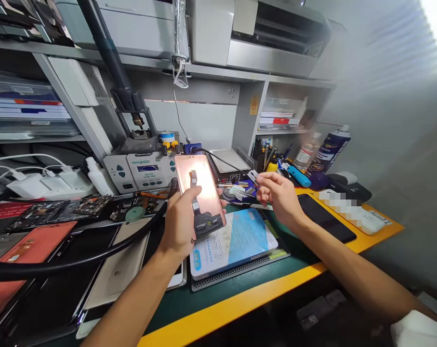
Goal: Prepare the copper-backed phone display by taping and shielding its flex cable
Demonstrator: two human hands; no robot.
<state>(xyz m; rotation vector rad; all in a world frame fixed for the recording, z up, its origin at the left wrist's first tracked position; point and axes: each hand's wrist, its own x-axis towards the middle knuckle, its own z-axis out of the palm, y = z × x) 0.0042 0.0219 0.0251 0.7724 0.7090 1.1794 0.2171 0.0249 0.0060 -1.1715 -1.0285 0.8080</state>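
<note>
My left hand (180, 226) grips a phone display panel (200, 185) upright, its copper-coloured back facing me. Black flex cables and a dark connector section (205, 224) hang from its lower part, with my fingers wrapped around its edge. My right hand (279, 197) pinches a small silver-and-white flat part (253, 177) between thumb and forefinger, a short way to the right of the panel. Below my hands lies a blue-and-white packet (232, 246) on a dark mat.
A soldering station (142, 171) with a black hose (77, 260) stands behind the panel. Opened phones and loose panels (59, 207) cover the left bench. A black phone (324, 217), spray can (330, 149) and bottles stand right, with shelves and equipment above.
</note>
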